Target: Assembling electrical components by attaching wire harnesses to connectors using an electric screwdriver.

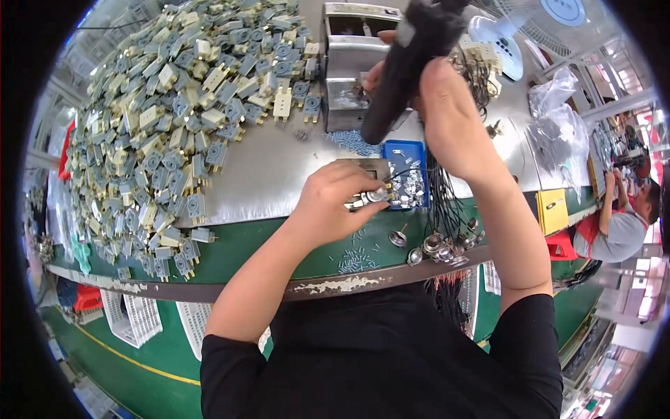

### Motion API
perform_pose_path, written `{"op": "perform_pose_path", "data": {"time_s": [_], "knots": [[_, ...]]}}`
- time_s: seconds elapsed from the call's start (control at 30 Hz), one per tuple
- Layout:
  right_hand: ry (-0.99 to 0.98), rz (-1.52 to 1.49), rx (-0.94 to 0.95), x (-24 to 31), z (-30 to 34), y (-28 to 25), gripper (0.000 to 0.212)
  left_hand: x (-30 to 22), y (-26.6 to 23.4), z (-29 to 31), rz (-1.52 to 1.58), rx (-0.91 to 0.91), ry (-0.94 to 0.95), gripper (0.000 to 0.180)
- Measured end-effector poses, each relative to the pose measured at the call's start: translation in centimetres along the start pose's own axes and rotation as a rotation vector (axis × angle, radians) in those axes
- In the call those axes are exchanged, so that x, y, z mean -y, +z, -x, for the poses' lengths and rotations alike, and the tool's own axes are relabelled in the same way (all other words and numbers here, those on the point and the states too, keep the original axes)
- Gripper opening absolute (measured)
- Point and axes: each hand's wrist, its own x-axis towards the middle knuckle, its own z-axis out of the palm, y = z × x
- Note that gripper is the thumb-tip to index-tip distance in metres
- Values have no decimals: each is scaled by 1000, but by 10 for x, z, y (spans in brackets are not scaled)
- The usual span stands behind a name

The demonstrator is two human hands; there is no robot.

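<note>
Metal tabletop (279, 174) heaped with grey plug parts (174, 126); left hand (335, 202) fingers pinched on small metal part (366, 198) beside blue tray (407, 171), right hand (447, 105) fingers wrapped round black power driver (405, 63) held above, so a loose pinch could let the part twist.

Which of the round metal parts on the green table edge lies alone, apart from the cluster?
The round metal part with a thin stem, lying just below the blue tray. The other round metal parts lie bunched together to its right, by the black wires.
</note>
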Motion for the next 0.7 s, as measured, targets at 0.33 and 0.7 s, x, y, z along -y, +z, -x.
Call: {"op": "perform_pose_path", "data": {"time_s": [0.33,0.7], "knots": [[4,694,452,2,58,-16,49,-5,1,-1,-6,-143,4,31],[-204,853,131,-26,75,14,29,-23,7,-2,-99,-362,-85,36]]}}
